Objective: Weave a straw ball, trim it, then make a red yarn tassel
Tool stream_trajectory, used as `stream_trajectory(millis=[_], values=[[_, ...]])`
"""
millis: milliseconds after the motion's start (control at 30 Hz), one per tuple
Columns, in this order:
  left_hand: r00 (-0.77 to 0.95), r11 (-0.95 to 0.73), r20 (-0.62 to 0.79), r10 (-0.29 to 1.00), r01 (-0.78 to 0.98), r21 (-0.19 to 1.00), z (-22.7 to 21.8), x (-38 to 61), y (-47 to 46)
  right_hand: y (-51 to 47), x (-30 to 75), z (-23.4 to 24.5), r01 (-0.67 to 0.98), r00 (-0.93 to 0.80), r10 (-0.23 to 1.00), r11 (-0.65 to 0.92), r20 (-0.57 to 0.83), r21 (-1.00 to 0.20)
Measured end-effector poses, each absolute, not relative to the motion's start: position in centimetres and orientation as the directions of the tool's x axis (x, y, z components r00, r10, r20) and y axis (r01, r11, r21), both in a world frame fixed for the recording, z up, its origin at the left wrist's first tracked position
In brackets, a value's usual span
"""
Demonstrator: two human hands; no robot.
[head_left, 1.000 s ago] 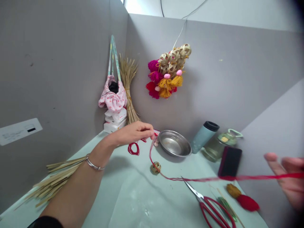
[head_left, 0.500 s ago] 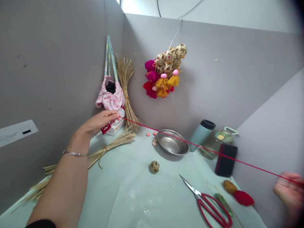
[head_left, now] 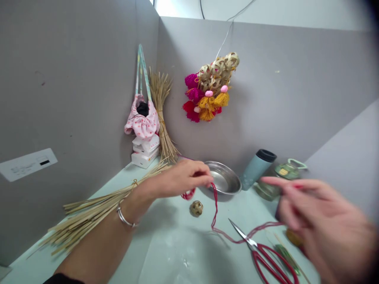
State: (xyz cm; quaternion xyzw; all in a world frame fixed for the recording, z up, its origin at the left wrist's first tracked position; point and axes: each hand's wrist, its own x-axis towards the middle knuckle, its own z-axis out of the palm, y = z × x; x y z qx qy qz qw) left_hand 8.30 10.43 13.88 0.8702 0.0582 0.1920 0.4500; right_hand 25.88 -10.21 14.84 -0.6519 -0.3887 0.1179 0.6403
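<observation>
My left hand (head_left: 186, 176) is closed on a red thread (head_left: 215, 205), with a small coil of it hanging under the fingers. From there the thread droops slack in a doubled strand over the table and across the scissors (head_left: 251, 244), then runs to my right hand (head_left: 319, 213). That hand is blurred by motion, index finger stretched left and the other fingers curled round the thread. Below my left hand sits a small woven ball (head_left: 196, 208). The red-handled scissors lie on the table, blades pointing up and left.
A metal bowl (head_left: 226, 177), a blue tumbler (head_left: 257, 169) and a green jug (head_left: 288, 170) stand at the back. Straw bundles (head_left: 97, 215) lie on the left. White boxes (head_left: 145, 157) sit in the corner under a pink bag (head_left: 143, 124). Woven balls with tassels (head_left: 213, 86) hang above.
The thread was one taut line between my widely spread hands; now it hangs slack and doubled. My left hand has moved right and down, my right hand left and inward.
</observation>
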Motion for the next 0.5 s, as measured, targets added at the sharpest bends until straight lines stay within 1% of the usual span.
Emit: stream_trajectory(millis=[33,67,133,200,300,400,467,500], values=[[0.916,-0.623,0.316,0.246,-0.100,0.776,13.8,8.6,9.6,-9.4,24.4,14.4,0.329,0.604,0.753,0.063,0.261,-0.942],[0.916,-0.649,0.340,0.212,-0.128,0.750,13.7,8.9,9.0,-8.7,23.0,14.0,0.338,0.549,0.809,0.014,0.209,-0.941],[0.904,-0.675,0.384,0.185,-0.168,0.719,13.5,9.3,8.3,-7.7,20.9,13.4,0.382,0.517,0.843,-0.073,0.148,-0.921],[0.895,-0.671,0.410,0.179,-0.194,0.716,13.2,9.5,8.1,-7.2,20.0,12.9,0.423,0.506,0.853,-0.115,0.129,-0.899],[0.891,-0.635,0.419,0.178,-0.221,0.740,13.0,9.8,8.0,-6.9,20.4,12.6,0.389,0.483,0.868,-0.092,0.118,-0.917],[0.904,-0.519,0.379,0.195,-0.233,0.822,13.0,9.9,8.3,-7.0,21.3,12.7,0.288,0.469,0.876,-0.028,0.116,-0.957],[0.938,-0.373,0.300,0.173,-0.219,0.902,12.8,10.0,8.9,-7.3,21.8,12.9,0.222,0.508,0.854,-0.005,0.111,-0.975],[0.959,-0.291,0.249,0.134,-0.202,0.935,12.7,10.0,9.3,-7.5,22.0,13.0,0.191,0.537,0.836,0.008,0.112,-0.982]])
